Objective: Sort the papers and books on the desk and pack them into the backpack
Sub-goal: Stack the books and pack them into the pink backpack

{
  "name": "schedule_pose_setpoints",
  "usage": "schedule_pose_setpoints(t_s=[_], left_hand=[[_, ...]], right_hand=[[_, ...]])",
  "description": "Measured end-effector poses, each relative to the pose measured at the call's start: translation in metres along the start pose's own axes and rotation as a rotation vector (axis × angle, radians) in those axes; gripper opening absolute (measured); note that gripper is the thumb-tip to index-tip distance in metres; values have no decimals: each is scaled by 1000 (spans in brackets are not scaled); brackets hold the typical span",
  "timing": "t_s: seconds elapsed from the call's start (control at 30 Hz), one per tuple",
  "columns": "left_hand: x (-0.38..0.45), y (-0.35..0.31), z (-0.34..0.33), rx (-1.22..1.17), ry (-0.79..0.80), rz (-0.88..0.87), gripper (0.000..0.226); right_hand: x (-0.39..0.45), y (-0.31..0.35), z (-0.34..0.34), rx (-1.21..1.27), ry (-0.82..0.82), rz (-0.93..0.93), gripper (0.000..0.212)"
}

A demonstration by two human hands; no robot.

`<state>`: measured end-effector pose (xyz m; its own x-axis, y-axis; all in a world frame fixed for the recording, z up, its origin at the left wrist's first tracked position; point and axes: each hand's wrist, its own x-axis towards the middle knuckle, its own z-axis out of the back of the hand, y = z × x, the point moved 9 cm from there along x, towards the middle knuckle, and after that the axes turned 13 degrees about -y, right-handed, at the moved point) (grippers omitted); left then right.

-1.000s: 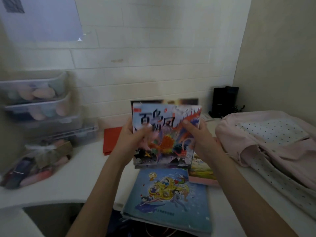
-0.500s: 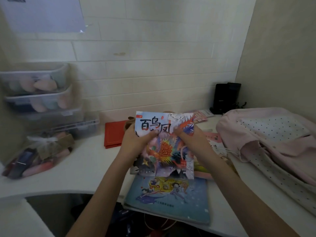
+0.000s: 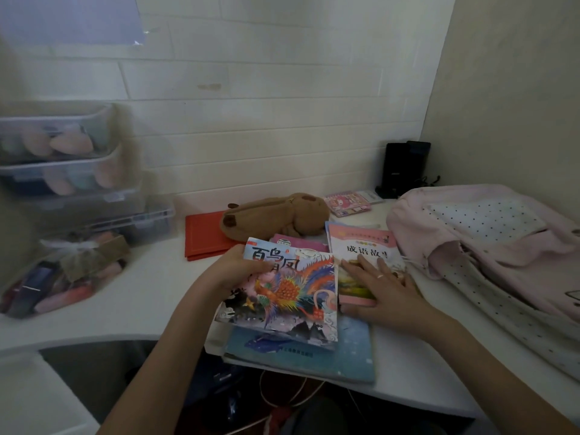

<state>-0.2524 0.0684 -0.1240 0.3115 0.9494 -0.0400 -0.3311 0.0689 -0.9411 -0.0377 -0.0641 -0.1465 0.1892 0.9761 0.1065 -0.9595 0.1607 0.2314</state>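
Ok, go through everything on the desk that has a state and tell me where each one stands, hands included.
Left hand: grips the phoenix book's left edge.
Right hand: flat on the pink book, fingers straight.
Phoenix book: closed, lying over the blue book.
Blue book: closed, flat on the desk.
Pink book: closed, flat.
Backpack: lying down, top slack; whether unzipped, unclear.
Plush case: lying on its side.

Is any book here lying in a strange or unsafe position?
Yes. The blue book at the bottom of the pile sticks out past the desk front edge, so it might slip. The phoenix book, held by the left hand, lies crooked on it.
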Motion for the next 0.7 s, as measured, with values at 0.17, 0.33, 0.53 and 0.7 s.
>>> schedule_pose_setpoints(t_s=[0.17, 0.33, 0.53, 0.7], left_hand=[[-1, -2, -1, -53, -25, 22, 7], [-1, 3, 1, -9, -43, 38, 6], [-3, -5, -7, 15, -27, 28, 7], [-5, -14, -25, 68, -22, -5, 5]], right_hand=[[3, 17, 22, -328, -220, 116, 70], [-3, 17, 29, -252, -272, 42, 63], [3, -1, 52, -88, -569, 23, 47], [1, 7, 101, -41, -809, 57, 35]])
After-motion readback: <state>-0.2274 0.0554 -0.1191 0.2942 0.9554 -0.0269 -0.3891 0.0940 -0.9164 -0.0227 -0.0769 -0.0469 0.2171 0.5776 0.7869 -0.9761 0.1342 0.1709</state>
